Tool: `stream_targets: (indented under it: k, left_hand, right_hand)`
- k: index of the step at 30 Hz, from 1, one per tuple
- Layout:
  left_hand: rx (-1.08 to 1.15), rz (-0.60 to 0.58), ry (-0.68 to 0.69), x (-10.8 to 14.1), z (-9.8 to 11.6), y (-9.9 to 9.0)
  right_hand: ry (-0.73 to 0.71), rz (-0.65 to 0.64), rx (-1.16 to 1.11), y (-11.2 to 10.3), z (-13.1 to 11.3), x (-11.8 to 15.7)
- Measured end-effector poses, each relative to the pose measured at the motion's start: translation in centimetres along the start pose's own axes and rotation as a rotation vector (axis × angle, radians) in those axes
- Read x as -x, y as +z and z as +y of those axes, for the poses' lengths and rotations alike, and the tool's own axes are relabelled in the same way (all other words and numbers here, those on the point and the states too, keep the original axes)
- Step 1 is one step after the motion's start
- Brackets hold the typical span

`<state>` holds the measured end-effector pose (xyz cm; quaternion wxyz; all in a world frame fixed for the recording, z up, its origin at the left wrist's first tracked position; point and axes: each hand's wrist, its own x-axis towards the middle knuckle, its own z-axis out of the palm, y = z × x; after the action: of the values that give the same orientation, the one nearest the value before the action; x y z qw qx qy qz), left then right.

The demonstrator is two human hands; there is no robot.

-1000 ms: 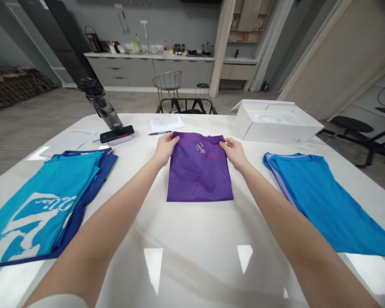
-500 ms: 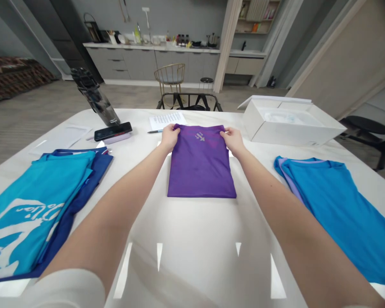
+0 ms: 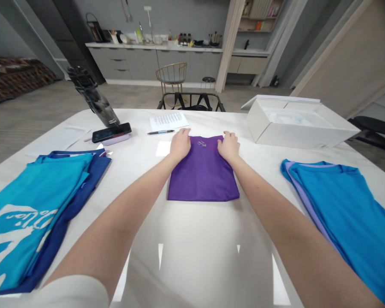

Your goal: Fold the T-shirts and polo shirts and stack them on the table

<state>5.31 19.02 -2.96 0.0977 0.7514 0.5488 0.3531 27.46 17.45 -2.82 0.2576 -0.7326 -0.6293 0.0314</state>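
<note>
A folded purple T-shirt lies on the white table in front of me, with a small grey print near its far edge. My left hand rests at the shirt's upper left edge, fingers stretched forward and not pinching the cloth. At the upper right edge lies my right hand, its fingers extended and its thumb spread onto the fabric. The side edges of the shirt beneath both hands are partly hidden.
Folded turquoise and navy shirts are stacked at left; blue shirts lie at right. Behind stand a white open box, a pen, a printed sheet, a phone and a dark bottle.
Both hands have let go of the shirt's far corners and now lie at its upper side edges. The shirt's far edge has come down lower in view.
</note>
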Motion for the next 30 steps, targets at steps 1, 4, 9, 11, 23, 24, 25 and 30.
stream_targets:
  k: [1, 4, 9, 11, 23, 24, 25, 30]
  left_hand:
    - [-0.036, -0.089, 0.067, 0.6, 0.8, 0.4]
    - [-0.141, -0.304, 0.098, 1.8, 2.1, 1.7]
    - [-0.263, -0.383, -0.05, 2.5, 1.3, 2.9]
    - [-0.276, -0.379, -0.085, 2.6, 1.1, 2.8]
    - [-0.278, -0.384, 0.025, 5.2, 1.4, 0.9]
    - [-0.283, -0.377, 0.087, 5.6, 1.5, 0.6]
    - [-0.289, -0.37, 0.159, 5.9, 1.7, 0.3]
    - [-0.337, -0.385, 0.357, 7.5, 3.3, -0.7]
  right_hand:
    - [-0.103, -0.011, 0.01, 0.2, -0.7, 0.6]
    - [-0.326, -0.206, 0.021, 1.3, -2.4, 1.8]
    - [-0.263, -0.354, 0.131, 2.9, -2.3, 2.2]
    - [-0.247, -0.34, 0.147, 2.9, -1.8, 2.2]
    - [-0.253, -0.377, 0.181, 0.0, 0.5, 5.7]
    - [-0.264, -0.376, 0.188, -0.3, 0.6, 6.2]
    - [-0.279, -0.372, 0.196, -0.6, 0.7, 6.7]
    - [-0.489, -0.313, 0.215, -2.3, 0.3, 8.8]
